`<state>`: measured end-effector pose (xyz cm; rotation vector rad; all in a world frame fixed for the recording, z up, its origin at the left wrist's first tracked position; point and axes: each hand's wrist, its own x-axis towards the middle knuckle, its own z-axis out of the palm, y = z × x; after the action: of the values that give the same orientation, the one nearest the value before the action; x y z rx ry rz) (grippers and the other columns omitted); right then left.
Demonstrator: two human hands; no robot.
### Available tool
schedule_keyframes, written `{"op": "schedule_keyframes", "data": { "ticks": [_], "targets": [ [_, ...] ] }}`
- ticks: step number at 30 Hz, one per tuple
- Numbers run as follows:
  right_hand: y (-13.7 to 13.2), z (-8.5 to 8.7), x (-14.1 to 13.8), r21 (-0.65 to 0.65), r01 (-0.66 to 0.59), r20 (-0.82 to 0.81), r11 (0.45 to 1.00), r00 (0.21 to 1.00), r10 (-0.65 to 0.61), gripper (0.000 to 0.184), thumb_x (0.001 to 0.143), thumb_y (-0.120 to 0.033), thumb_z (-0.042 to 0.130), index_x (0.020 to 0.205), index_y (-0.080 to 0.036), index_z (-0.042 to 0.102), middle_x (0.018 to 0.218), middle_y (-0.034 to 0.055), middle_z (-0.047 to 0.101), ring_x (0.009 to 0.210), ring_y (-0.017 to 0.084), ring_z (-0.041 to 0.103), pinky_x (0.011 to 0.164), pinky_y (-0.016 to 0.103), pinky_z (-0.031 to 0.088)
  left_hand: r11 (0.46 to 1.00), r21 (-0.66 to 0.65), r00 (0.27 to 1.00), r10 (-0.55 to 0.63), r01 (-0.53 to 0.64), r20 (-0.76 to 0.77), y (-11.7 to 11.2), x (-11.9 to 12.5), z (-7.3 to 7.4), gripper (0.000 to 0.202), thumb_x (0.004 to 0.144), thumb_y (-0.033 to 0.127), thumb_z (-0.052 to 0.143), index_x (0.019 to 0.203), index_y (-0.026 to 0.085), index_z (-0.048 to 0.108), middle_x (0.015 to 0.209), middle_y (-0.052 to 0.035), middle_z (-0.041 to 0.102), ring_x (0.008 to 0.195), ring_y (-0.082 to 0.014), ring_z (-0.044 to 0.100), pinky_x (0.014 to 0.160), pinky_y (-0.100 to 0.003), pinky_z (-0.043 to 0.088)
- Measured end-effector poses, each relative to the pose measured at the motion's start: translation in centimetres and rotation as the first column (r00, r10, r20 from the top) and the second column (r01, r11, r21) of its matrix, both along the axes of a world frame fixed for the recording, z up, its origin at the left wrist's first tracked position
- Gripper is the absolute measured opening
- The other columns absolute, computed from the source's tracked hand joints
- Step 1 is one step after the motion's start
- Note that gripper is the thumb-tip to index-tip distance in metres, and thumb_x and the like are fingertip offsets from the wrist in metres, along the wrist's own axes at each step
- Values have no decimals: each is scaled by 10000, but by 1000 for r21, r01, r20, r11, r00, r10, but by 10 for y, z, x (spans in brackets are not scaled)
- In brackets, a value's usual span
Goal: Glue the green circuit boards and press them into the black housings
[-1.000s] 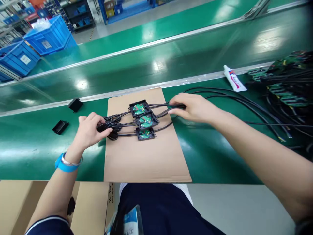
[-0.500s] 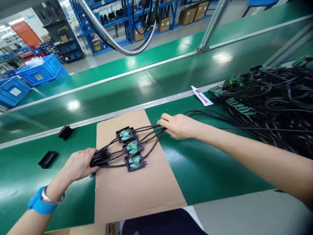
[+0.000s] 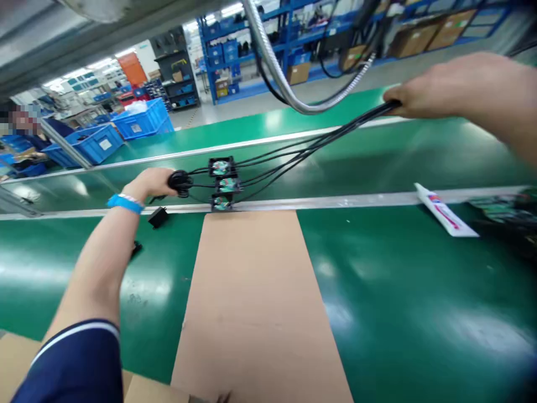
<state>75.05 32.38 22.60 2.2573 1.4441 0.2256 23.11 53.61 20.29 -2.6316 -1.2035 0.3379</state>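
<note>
My left hand is closed round a bundle of black cables on the left. My right hand, up at the right, grips the other ends of the cables, which run nearly taut. Between the hands hang three black housings, the top one, the middle one and the lowest one, with green circuit boards inside. They appear over the far end of the cardboard sheet and the belt beyond it. Two small black boxes lie left of the sheet; the nearer one is mostly behind my left arm.
A white glue tube lies at the right, beside a pile of circuit boards and cables. A metal conduit hangs overhead. Blue crates stand at the far left, near another person. Cardboard boxes sit at the lower left.
Both hands have lifted the cables and the three housings off the cardboard sheet and moved them forward. My right hand has gone far up and right. The camera view has shifted.
</note>
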Motion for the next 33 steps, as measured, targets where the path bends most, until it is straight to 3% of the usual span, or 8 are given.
{"op": "schedule_keyframes", "data": {
  "ticks": [4,8,11,14,20,23,28,33],
  "targets": [
    [47,-15,3,301,58,-80,952,996,-36,839,769,-613,11,255,-60,376,1200,332,559,1191,401,530,621,574,298,998,6,991,68,-69,113,40,43,-33,589,682,412,805,1203,201,630,1159,-108,674,1061,-295,611,967,-383,440],
    [85,-62,-46,417,-6,-155,909,985,77,706,792,-669,536,436,-63,609,1056,467,583,1175,476,549,673,605,345,984,-2,959,175,-179,224,52,20,-62,1005,606,389,887,1460,144,418,1498,-235,398,1355,-412,381,1136,-546,252],
    [115,-107,-134,352,-332,-243,875,871,428,479,763,-530,717,939,-88,772,1148,373,626,1176,451,551,786,582,412,959,-46,915,279,-278,290,35,-47,-72,746,764,415,773,1421,202,490,1551,-168,339,1404,-386,321,1171,-545,184],
    [136,-144,-262,375,-615,-351,694,599,720,504,839,-394,660,1293,-175,645,1308,240,603,1246,386,496,940,524,437,897,-87,836,437,-434,333,-12,-127,-83,556,895,433,604,1372,154,541,1455,-199,444,1336,-391,420,1125,-558,277],
    [159,-172,-469,542,-693,-436,475,251,864,493,991,-343,456,1458,-188,423,1493,148,432,1327,282,428,1056,475,403,844,-143,761,529,-516,376,-130,-223,-139,682,847,460,685,1425,166,472,1362,-175,548,1235,-306,546,1033,-419,450],
    [147,-179,-497,568,-691,-449,448,196,872,337,978,-342,508,1255,-158,562,1266,116,573,1135,237,551,970,449,456,883,-122,774,457,-453,438,-157,-237,-157,542,919,376,626,1403,181,476,1335,-139,565,1222,-269,551,1037,-454,455],
    [87,-195,-501,578,-782,-391,231,-17,920,175,881,-193,596,1053,-177,630,1045,79,643,1040,210,536,903,339,440,950,-117,771,304,-290,559,-160,-225,-161,324,979,383,553,1253,215,592,1331,-110,567,1202,-244,556,1051,-485,456],
    [45,-199,-507,554,-826,-420,106,-167,892,286,909,-437,578,956,-185,705,1029,134,671,1009,277,570,918,429,442,957,-209,696,289,-201,657,-184,-212,-153,289,991,296,475,1214,190,624,1368,-84,590,1269,-199,535,1081,-383,425]
  ]
}}
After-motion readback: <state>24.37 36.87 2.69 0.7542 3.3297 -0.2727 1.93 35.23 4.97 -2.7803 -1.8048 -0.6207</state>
